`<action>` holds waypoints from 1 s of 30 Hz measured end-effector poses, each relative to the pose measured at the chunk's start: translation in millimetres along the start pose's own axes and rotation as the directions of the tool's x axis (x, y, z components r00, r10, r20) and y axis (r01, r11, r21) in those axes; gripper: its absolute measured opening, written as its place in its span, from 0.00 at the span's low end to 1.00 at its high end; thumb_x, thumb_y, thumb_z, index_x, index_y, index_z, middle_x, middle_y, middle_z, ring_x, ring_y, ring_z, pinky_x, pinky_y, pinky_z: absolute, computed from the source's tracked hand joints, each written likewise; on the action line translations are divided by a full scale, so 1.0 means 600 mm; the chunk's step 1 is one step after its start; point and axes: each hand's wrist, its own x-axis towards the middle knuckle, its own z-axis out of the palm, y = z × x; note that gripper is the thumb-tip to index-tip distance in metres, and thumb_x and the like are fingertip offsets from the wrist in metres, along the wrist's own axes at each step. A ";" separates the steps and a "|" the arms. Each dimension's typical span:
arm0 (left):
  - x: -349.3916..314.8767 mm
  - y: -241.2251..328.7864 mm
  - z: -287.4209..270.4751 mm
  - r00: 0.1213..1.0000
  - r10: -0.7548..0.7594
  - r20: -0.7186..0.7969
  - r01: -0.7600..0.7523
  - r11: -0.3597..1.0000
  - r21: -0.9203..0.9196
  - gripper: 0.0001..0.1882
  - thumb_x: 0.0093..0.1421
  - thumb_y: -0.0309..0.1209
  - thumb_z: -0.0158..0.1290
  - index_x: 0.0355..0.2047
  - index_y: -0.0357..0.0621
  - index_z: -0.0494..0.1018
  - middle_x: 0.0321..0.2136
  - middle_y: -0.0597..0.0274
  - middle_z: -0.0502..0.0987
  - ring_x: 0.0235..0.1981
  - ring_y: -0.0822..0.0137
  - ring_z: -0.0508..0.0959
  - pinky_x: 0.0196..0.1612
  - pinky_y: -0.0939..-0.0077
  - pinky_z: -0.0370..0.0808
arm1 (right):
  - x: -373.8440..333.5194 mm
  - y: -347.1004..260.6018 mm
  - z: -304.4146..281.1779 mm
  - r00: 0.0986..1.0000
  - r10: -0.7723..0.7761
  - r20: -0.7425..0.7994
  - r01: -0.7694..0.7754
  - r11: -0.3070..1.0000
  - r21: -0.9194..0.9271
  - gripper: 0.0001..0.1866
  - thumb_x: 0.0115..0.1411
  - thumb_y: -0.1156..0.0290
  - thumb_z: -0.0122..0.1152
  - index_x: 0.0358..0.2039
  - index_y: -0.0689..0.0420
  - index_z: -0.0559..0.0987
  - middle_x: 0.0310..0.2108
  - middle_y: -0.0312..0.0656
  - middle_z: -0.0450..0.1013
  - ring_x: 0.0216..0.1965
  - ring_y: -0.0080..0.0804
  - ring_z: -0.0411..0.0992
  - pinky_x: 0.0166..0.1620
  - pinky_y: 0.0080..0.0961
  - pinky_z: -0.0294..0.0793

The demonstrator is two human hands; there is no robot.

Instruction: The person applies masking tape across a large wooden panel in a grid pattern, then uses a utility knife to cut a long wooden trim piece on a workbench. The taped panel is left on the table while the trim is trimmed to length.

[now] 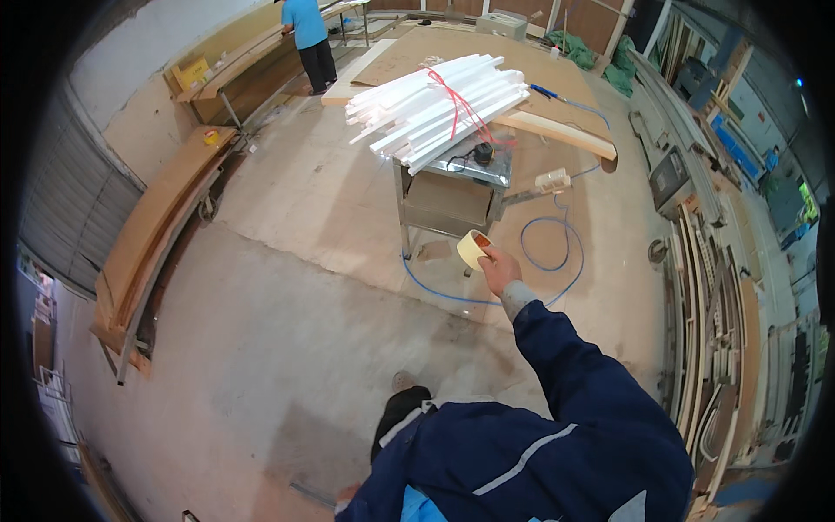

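Observation:
My right hand (502, 271) is stretched forward with its fingers closed around the rim of a cream roll of tape (470, 251). Just beyond it stands a metal cart (448, 198) topped by a pile of long white strips (435, 104). Red string (452, 94) runs across the strips. A small black object (483, 154), perhaps a tape measure, sits on the cart's near right corner. Low down, beside my body, a little of my left hand (350, 493) shows past the dark blue jacket; its fingers are hidden.
A blue hose (574, 268) loops over the floor right of the cart. Behind it lies a wide brown board (557, 78). Panels on a low rack (161, 226) stand at left, and stacked boards (696, 322) line the right. Another person (309, 39) stands at the far left bench.

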 end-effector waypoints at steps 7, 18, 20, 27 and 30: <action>0.200 0.251 -0.248 0.975 -0.038 -0.220 -0.008 0.979 -0.203 0.35 0.65 0.52 0.56 0.62 0.38 0.74 0.57 0.41 0.79 0.59 0.46 0.78 0.64 0.56 0.72 | 0.253 0.023 0.009 0.995 0.095 -0.001 -0.093 0.976 -0.195 0.20 0.61 0.63 0.59 0.53 0.49 0.84 0.50 0.51 0.81 0.53 0.51 0.77 0.58 0.44 0.76; 0.238 0.461 -0.311 0.982 0.070 -0.175 -0.015 0.954 0.298 0.31 0.71 0.55 0.45 0.61 0.44 0.75 0.58 0.48 0.78 0.59 0.45 0.77 0.63 0.53 0.73 | 0.578 0.126 0.088 0.991 0.133 0.007 -0.118 0.902 -0.415 0.16 0.61 0.67 0.61 0.49 0.52 0.85 0.50 0.49 0.80 0.53 0.51 0.77 0.57 0.44 0.76; 0.226 0.440 -0.246 0.996 -0.085 -0.036 0.089 0.985 0.150 0.31 0.72 0.59 0.38 0.56 0.53 0.78 0.58 0.48 0.78 0.59 0.43 0.77 0.63 0.49 0.71 | 0.594 0.137 0.096 0.996 0.090 0.023 -0.075 0.924 -0.376 0.18 0.60 0.68 0.62 0.52 0.53 0.83 0.53 0.50 0.79 0.55 0.52 0.75 0.60 0.43 0.74; 0.243 0.414 -0.175 0.974 -0.194 0.117 0.183 0.978 0.100 0.30 0.69 0.59 0.42 0.55 0.54 0.79 0.56 0.49 0.80 0.61 0.46 0.76 0.63 0.55 0.72 | 0.543 0.057 0.127 0.828 -0.420 -0.372 0.216 0.850 -0.480 0.23 0.54 0.73 0.64 0.52 0.59 0.79 0.53 0.53 0.76 0.58 0.57 0.72 0.60 0.51 0.71; 0.284 0.447 -0.197 0.988 -0.153 0.015 0.151 0.986 0.063 0.31 0.67 0.60 0.44 0.56 0.53 0.79 0.55 0.48 0.80 0.60 0.46 0.77 0.63 0.55 0.72 | 0.508 -0.060 0.222 0.909 -0.379 -0.173 0.339 0.915 -0.218 0.21 0.54 0.75 0.63 0.50 0.59 0.79 0.50 0.51 0.76 0.55 0.56 0.73 0.60 0.49 0.71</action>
